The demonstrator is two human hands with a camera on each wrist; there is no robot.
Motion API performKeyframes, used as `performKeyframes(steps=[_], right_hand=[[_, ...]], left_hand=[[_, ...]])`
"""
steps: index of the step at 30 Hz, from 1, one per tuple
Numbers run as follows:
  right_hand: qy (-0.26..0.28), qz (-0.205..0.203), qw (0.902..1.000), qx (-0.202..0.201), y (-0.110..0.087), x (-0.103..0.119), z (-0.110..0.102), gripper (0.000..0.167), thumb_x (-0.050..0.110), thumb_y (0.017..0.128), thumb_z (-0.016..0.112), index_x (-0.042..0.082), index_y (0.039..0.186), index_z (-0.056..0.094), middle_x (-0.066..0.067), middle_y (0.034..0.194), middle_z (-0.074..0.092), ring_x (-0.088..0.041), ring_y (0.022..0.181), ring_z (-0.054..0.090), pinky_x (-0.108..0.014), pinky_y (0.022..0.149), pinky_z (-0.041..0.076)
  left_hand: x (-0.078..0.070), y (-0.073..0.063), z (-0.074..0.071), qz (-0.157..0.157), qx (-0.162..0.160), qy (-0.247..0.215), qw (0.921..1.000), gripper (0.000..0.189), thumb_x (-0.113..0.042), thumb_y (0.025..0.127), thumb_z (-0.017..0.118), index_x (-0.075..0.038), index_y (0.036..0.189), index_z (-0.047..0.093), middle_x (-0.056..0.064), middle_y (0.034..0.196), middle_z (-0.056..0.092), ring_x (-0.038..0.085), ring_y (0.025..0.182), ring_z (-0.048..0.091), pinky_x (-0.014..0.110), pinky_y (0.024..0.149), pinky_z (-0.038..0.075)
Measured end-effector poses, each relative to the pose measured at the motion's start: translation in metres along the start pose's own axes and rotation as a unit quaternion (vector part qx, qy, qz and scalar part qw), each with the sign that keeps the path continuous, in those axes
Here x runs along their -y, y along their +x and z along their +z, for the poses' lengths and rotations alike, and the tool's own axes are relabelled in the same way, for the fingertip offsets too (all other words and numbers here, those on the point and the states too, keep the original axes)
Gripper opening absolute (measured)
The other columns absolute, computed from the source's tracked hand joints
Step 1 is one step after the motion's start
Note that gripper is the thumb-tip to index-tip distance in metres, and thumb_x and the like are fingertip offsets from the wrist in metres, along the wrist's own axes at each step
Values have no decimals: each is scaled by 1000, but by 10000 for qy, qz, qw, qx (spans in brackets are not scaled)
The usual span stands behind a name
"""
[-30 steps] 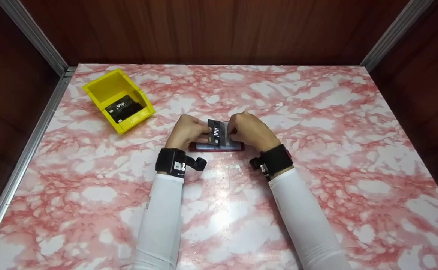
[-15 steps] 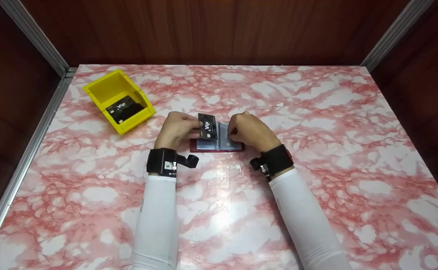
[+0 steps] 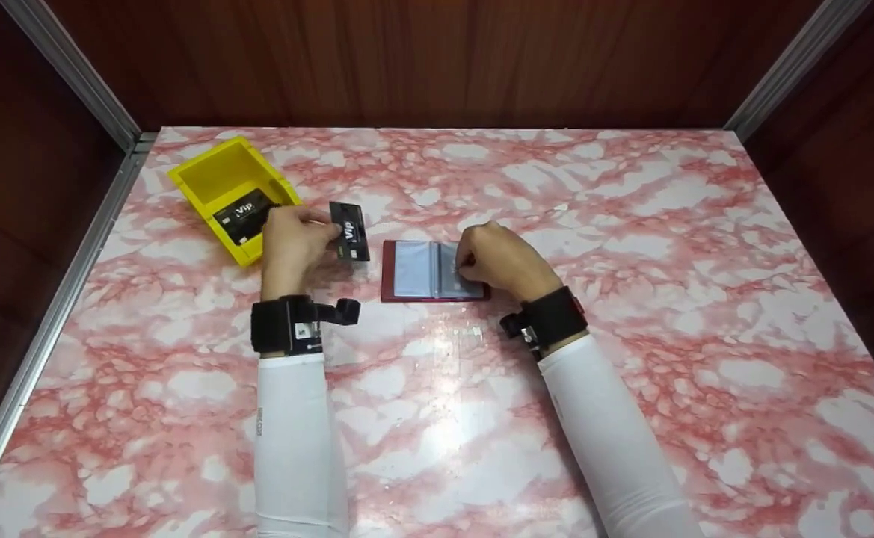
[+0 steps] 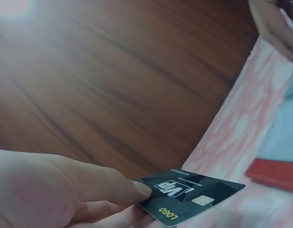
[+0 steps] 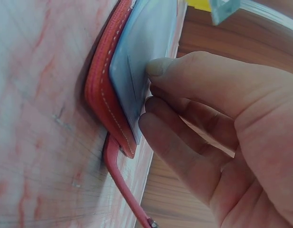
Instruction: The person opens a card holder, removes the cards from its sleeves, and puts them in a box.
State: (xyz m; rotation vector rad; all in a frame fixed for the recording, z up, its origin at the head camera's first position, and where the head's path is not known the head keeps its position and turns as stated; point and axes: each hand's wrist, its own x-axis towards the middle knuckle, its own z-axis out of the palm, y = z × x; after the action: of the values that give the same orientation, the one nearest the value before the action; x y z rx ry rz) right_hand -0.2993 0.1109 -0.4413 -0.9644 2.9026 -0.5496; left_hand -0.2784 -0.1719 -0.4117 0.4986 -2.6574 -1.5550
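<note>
My left hand (image 3: 292, 243) pinches a black "Vip" card (image 3: 357, 237) in the air, left of an open red card holder (image 3: 389, 273). The left wrist view shows the thumb on top of the held card (image 4: 193, 190) and fingers beneath. The holder lies flat on the table with its clear plastic sleeves (image 3: 413, 267) spread. My right hand (image 3: 510, 258) is at the holder's right side. In the right wrist view its thumb and fingertips pinch the edge of the sleeves (image 5: 132, 61), above the stitched red cover (image 5: 99, 97).
A yellow bin (image 3: 208, 173) stands at the back left, partly behind my left hand, with black cards (image 3: 241, 213) inside. A red strap (image 5: 118, 178) hangs off the holder. Dark wood-grain panels (image 3: 437, 67) border the pink marbled table (image 3: 668, 314).
My left hand has carried the black card away from the holder, to the left and slightly back, uncovering the left sleeve. My right hand stays in place on the holder.
</note>
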Motion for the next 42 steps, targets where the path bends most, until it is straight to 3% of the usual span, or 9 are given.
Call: performKeyframes(steps=[5,13,17,20,23,25,27,37,42], right_hand=[[-8,62,10000,16,0,-1,2,8,9,75,70,16,71,70,7,78,63,-7,63,57,-22,58,48],[-16,84,10000,-32,-3,0,2,7,10,75,72,16,72,70,7,80,63,-9,71,56,-24,66,48],[-15,93,10000,-22,-3,0,2,6,11,76,72,17,74,71,7,81,63,-8,71,56,-23,65,49],[-33,96,9999,11,-3,0,1,4,12,77,71,16,75,71,7,81,63,-8,70,57,-23,65,49],[-47,118,9999,36,-2,0,1,3,15,78,71,15,75,71,7,81,63,-8,69,57,-23,64,49],[-46,161,9998,48,-2,1,1,3,16,78,71,15,76,71,7,81,63,-8,69,56,-24,65,48],[-32,215,9997,66,-2,1,1,3,17,78,72,15,76,71,8,81,63,-8,69,56,-24,65,48],[32,266,9996,66,0,0,1,3,15,77,69,16,77,72,7,80,63,-9,68,56,-24,61,48],[-91,219,9997,61,1,1,1,4,18,76,71,15,78,73,7,82,64,-10,72,57,-28,83,46]], left_hand=[[2,-5,-22,182,-650,572,9961,21,-19,81,67,-14,101,71,8,102,69,18,90,60,30,79,49],[6,-5,-45,220,-1458,678,9867,22,-19,83,62,-16,103,72,6,98,70,17,92,61,29,83,48],[8,-3,-53,464,-2113,969,9715,23,-21,86,58,-17,105,71,5,97,71,19,91,62,32,86,47],[11,-1,-57,854,-2631,1309,9520,23,-22,87,57,-17,104,72,4,98,72,22,92,64,36,87,48],[14,2,-57,1257,-2931,1609,9340,21,-21,88,58,-16,103,72,5,101,71,26,97,65,39,90,49],[17,4,-56,1485,-3020,1739,9255,21,-19,88,58,-14,102,72,7,101,71,27,99,64,40,91,49],[19,7,-54,1594,-3017,1804,9225,20,-17,88,57,-13,101,73,9,100,71,28,98,64,40,92,49],[29,17,-44,1502,-2725,1872,9317,19,-8,84,62,-11,99,73,12,102,70,32,100,63,43,93,49],[31,21,-41,1274,-2718,1949,9338,20,-6,83,62,-11,99,73,12,103,70,33,102,63,44,92,49]])
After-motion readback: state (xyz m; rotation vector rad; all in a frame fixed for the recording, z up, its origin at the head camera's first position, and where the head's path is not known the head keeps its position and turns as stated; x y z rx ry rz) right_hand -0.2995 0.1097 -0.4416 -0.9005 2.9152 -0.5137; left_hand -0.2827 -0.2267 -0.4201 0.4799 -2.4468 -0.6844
